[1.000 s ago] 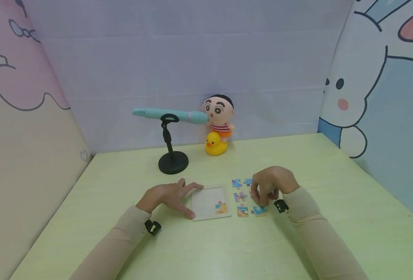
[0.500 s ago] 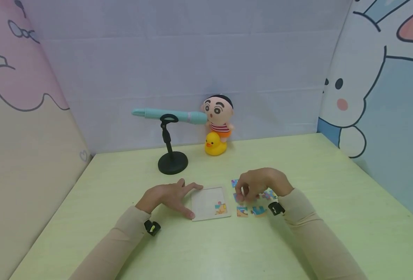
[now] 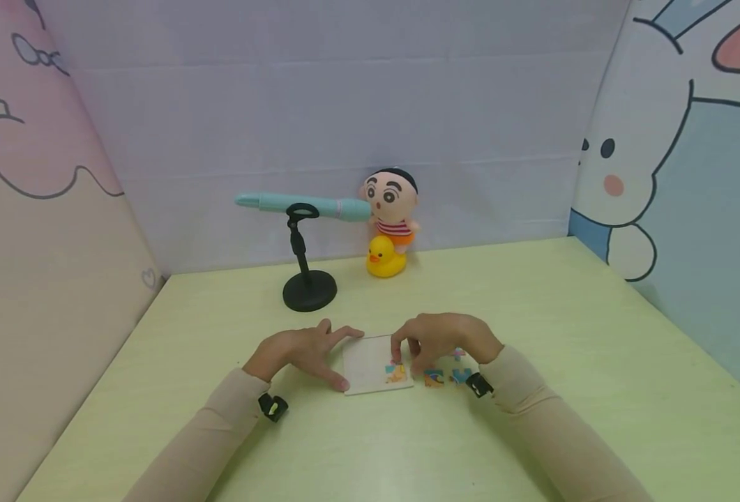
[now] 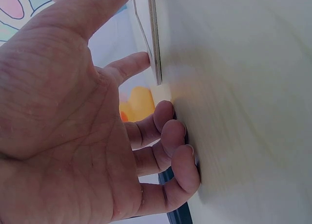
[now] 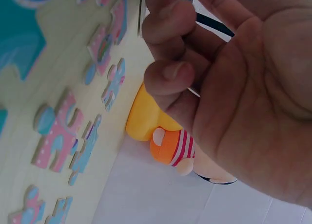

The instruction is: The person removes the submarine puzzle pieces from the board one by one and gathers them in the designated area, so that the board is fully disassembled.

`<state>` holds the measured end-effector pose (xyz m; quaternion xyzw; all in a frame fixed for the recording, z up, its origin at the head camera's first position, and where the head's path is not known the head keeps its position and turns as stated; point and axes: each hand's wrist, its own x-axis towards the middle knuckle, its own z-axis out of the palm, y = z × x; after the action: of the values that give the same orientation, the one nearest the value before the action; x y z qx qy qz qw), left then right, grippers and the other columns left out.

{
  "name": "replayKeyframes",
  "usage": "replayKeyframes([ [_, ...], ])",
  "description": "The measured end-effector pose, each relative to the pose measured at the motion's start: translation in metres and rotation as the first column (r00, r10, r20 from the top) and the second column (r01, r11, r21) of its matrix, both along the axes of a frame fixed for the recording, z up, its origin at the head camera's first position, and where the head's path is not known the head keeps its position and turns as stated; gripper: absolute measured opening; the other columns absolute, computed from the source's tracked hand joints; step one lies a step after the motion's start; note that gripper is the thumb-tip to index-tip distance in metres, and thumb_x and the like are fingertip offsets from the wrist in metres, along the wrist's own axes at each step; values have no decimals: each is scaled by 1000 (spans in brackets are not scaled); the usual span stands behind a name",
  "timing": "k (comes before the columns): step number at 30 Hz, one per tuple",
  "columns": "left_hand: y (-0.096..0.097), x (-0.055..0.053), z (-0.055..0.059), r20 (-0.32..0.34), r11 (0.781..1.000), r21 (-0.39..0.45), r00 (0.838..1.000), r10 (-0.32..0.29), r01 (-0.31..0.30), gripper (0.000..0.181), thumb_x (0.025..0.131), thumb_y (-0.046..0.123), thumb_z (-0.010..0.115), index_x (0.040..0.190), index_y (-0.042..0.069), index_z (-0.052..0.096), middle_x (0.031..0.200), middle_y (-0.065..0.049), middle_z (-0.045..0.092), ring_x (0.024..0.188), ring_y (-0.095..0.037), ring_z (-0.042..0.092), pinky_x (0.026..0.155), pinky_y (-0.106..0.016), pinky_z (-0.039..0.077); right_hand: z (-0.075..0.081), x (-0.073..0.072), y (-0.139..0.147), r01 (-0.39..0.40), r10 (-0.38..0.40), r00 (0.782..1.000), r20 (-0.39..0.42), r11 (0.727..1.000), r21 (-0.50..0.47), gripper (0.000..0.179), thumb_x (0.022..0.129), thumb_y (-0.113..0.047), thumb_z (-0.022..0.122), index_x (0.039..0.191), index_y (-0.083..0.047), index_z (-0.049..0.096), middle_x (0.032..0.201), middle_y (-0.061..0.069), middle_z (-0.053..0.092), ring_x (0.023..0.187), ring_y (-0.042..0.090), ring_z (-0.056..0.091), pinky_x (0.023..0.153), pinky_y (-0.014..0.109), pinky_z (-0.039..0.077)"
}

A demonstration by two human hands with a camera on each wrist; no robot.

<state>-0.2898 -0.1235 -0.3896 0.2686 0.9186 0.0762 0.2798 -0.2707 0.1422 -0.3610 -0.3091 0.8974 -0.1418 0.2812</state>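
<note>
A flat pale puzzle tray (image 3: 365,365) lies on the table, with a jigsaw piece of beach colours (image 3: 397,376) in its lower right corner. My left hand (image 3: 310,354) spreads its thumb and index finger to touch the tray's left corners. Its other fingers hang bent over the table in the left wrist view. Over the tray's right edge is my right hand (image 3: 441,337), fingers bent down near the placed piece. Its thumb and index tips are out of the right wrist view, so a held piece cannot be made out. Loose jigsaw pieces (image 5: 58,136) lie beneath it.
Behind the tray stand a black microphone stand (image 3: 309,291) bearing a teal microphone (image 3: 328,207), a yellow rubber duck (image 3: 386,258) and a cartoon boy doll (image 3: 391,199). Patterned wall sheets enclose the pale table (image 3: 376,446) at the back and sides.
My right hand has moved left from above the loose pieces to the tray's right side. The left hand and the tray stay in place.
</note>
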Motion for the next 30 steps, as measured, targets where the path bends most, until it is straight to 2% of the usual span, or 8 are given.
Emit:
replayKeyframes([
  [13,-3,0,1,-18,1000,3,1000,-10,10,94,76,60,79,152,39,28,114,-8,40,96,-26,52,81,-41,45,-9,6,-20,-6,5,999,-38,1000,-30,27,88,-14,77,107,-20,59,68,-3,56,61,10,51,64,27,42],
  [18,-2,0,1,-6,1000,5,1000,-8,8,94,77,59,79,153,39,28,115,-8,40,98,-27,52,82,-41,46,-8,8,-23,12,-13,999,-29,1000,-23,23,89,-13,76,104,-20,60,72,-3,53,64,12,49,64,28,41],
  [30,0,0,0,-3,1000,-2,1000,-13,12,93,77,60,79,152,40,27,118,-9,40,99,-28,52,86,-45,47,-8,10,-21,48,-50,999,-23,997,-54,25,87,-12,80,97,-12,57,77,0,54,70,14,48,67,29,39],
])
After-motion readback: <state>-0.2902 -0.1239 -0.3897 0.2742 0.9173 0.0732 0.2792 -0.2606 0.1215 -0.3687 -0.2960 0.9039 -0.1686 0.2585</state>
